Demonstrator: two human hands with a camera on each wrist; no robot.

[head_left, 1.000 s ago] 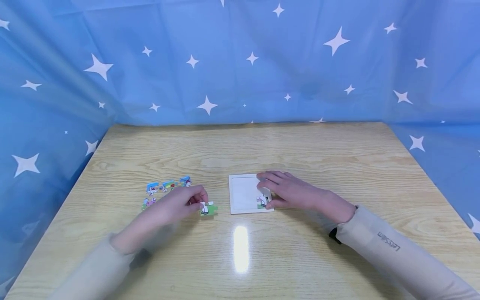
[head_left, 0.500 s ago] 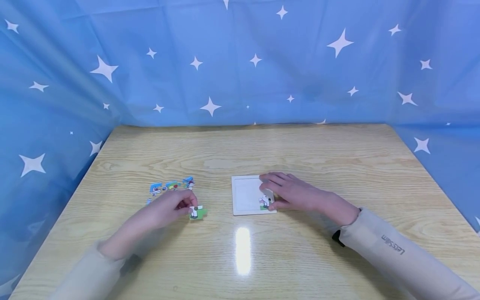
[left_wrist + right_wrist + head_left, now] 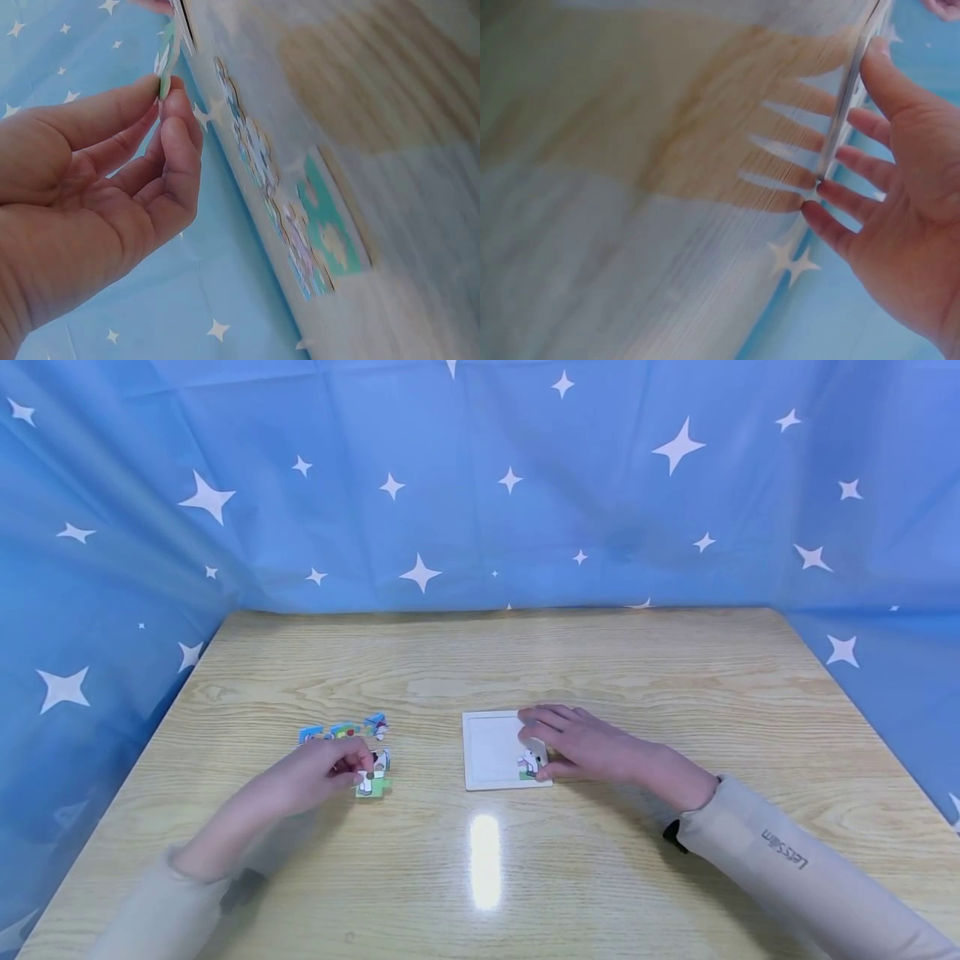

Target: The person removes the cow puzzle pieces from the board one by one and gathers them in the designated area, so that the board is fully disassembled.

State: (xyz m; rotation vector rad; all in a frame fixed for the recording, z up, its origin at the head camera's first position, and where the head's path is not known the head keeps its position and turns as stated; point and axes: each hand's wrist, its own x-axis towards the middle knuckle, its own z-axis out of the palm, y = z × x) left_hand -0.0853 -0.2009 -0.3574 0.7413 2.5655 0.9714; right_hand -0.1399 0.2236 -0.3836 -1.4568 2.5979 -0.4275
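A green-and-white jigsaw piece is pinched between the thumb and fingers of my left hand, just in front of the loose pieces. In the left wrist view the same jigsaw piece is seen nearly edge-on at the fingertips. My right hand rests on the right side of a white puzzle tray, its fingers spread along that edge. One picture piece lies in the tray's lower right corner, partly covered by the hand. In the right wrist view, fairly straight fingers touch the tray's edge.
Several loose jigsaw pieces lie on the wooden table at the left, some hidden behind my left hand. A blue curtain with white stars hangs behind and beside the table. Light reflects off the tabletop.
My left hand has moved left, away from the tray, carrying the jigsaw piece back beside the loose pieces. The right hand stays at the tray; the view shifted slightly early on.
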